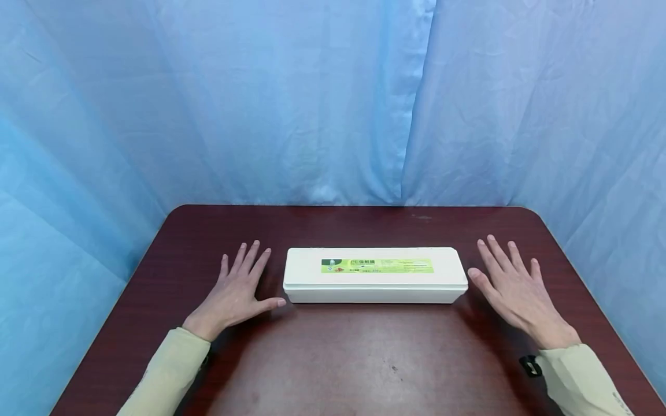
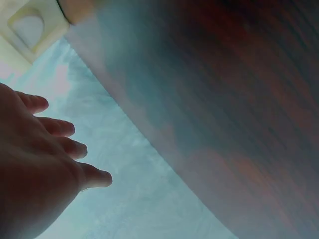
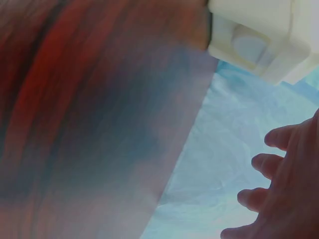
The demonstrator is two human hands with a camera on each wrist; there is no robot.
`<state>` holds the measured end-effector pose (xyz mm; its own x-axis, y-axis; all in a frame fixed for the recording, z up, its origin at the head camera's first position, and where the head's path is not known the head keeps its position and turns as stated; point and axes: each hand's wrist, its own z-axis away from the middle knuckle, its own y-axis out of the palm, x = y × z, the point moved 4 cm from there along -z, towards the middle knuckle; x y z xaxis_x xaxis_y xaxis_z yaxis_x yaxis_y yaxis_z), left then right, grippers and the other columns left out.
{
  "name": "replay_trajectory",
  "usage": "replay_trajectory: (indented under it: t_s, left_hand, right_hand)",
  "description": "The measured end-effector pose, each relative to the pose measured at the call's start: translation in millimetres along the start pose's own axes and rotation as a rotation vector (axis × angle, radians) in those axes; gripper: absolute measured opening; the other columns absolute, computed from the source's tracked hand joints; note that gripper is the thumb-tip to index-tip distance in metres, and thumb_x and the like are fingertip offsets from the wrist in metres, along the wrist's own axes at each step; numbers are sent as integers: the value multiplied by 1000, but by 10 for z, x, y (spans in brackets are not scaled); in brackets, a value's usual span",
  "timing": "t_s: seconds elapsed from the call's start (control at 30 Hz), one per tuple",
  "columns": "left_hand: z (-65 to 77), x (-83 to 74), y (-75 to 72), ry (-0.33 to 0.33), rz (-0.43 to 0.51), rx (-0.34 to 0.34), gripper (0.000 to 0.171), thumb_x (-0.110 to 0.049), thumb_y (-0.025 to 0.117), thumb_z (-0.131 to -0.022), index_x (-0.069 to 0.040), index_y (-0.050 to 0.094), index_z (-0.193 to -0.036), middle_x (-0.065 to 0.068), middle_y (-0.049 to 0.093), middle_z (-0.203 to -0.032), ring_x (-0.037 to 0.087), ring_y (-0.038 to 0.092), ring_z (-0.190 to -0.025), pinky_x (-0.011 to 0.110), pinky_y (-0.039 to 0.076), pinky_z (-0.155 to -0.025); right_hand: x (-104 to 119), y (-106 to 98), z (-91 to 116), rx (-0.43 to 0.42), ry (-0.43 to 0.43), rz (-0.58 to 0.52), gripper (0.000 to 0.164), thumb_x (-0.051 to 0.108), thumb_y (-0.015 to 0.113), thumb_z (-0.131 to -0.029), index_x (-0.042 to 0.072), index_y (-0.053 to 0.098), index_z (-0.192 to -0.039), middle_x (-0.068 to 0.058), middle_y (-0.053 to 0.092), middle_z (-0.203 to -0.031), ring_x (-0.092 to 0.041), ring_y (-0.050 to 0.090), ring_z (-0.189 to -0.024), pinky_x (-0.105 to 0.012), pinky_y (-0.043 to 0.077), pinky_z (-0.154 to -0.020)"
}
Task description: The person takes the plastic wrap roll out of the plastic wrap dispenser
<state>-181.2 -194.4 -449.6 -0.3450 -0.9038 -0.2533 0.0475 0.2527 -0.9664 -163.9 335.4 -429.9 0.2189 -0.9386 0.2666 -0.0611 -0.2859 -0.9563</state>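
A long white cling film box (image 1: 376, 295) with a green and yellow label (image 1: 377, 266) lies across the table, its lid down. To its left is my left hand (image 1: 234, 297), fingers spread and straight, the thumb tip right at the box's front left corner. My right hand (image 1: 520, 292) hovers at the other end, also spread, with its thumb close to the right edge. Neither hand holds anything. Each wrist view shows an end of the box, the left end (image 2: 15, 45) and the right end (image 3: 224, 40), with a round inset in it.
The dark red-brown table (image 1: 343, 358) has rounded far corners and a glossy top. Light blue curtains (image 1: 291, 104) hang behind it and along both sides. A black strap (image 1: 531, 366) shows at the right wrist, by the pale sleeve.
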Motion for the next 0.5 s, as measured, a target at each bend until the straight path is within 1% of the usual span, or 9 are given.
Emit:
replay_trajectory:
  t_s: [0.13,0.3,0.5]
  left_hand:
    - [-6,-14,-5,-4,25,-4,114,-74,70,-83,-7,26,-165,20,13,-171,45,7,-156,72,6,-117]
    - [-4,-40,-28,-7,63,-7,115,-75,69,-83,-9,23,-165,18,13,-171,44,8,-156,71,7,-118]
    - [-10,-76,-35,-3,122,-13,117,-70,74,-82,-9,20,-166,17,15,-171,42,10,-157,68,10,-119]
  right_hand:
    - [52,-28,-6,-12,-1,-19,72,47,39,-111,13,12,-167,-12,5,-173,-46,-5,-156,-77,-4,-112]
    - [134,-56,-14,-28,-8,-35,71,46,40,-111,12,13,-167,-13,6,-173,-45,-6,-156,-76,-6,-113]
    - [282,-84,-39,-49,-38,-47,71,46,41,-110,12,15,-167,-15,8,-173,-46,-4,-156,-76,-5,-113]
